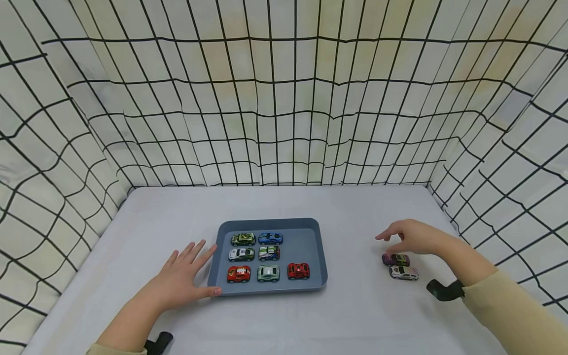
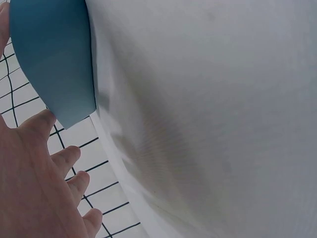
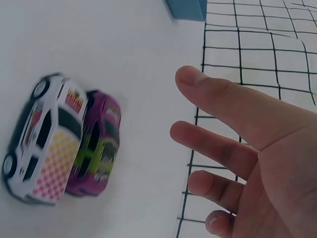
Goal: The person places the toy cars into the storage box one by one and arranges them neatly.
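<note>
A blue-grey tray [image 1: 306, 236] lies on the table with several toy cars in rows inside it, among them a red car [image 1: 299, 271] at the lower right and a blue car [image 1: 270, 238] at the top. My left hand [image 1: 179, 281] rests at the tray's left edge, fingers spread, thumb at the near corner. On the right, my right hand [image 1: 414, 237] hovers above two toy cars, holding nothing. These are a purple and green car [image 3: 96, 144] and a white car [image 3: 47, 141] with a pink and yellow check, side by side.
A white cloth covers the table [image 1: 355, 315]. White walls with a black grid [image 1: 284, 98] enclose it at the back and both sides. Dark wrist-mounted pieces [image 1: 445, 290] show by both sleeves.
</note>
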Available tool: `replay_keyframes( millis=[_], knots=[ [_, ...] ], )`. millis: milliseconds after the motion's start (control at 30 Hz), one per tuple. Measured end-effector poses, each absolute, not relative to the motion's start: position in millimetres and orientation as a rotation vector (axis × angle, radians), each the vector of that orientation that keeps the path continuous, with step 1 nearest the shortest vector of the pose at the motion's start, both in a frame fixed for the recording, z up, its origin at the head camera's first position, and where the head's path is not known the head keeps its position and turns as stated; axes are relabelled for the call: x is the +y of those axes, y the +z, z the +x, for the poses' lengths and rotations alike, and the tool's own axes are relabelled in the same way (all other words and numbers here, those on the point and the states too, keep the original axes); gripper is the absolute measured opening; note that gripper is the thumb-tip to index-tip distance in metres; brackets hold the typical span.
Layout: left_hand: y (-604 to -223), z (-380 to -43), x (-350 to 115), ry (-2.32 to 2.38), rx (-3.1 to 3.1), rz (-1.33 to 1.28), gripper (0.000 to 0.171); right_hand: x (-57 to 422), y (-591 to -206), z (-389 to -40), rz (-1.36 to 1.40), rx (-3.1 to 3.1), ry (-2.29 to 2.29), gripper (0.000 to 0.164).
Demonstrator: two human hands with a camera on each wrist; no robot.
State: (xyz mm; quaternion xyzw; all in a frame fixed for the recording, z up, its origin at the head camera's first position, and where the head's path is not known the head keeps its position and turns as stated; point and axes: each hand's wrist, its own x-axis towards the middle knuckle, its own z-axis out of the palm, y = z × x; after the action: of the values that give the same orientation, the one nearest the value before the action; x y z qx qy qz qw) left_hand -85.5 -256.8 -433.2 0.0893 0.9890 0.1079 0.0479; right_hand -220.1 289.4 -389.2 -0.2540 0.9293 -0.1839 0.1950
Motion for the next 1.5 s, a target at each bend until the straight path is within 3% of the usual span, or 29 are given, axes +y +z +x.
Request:
replay_keyframes(
  millis=[533,1500],
  knots=[
    [-434,-84,-258,0.336,3.017,0.266,0.112,306,-405,-226,-0.583,2.472,-0.453,0.032],
    [-436,-85,-258,0.320,3.023,0.270,0.112,303,-410,-235,-0.653,2.483,-0.450,0.032]
  ],
)
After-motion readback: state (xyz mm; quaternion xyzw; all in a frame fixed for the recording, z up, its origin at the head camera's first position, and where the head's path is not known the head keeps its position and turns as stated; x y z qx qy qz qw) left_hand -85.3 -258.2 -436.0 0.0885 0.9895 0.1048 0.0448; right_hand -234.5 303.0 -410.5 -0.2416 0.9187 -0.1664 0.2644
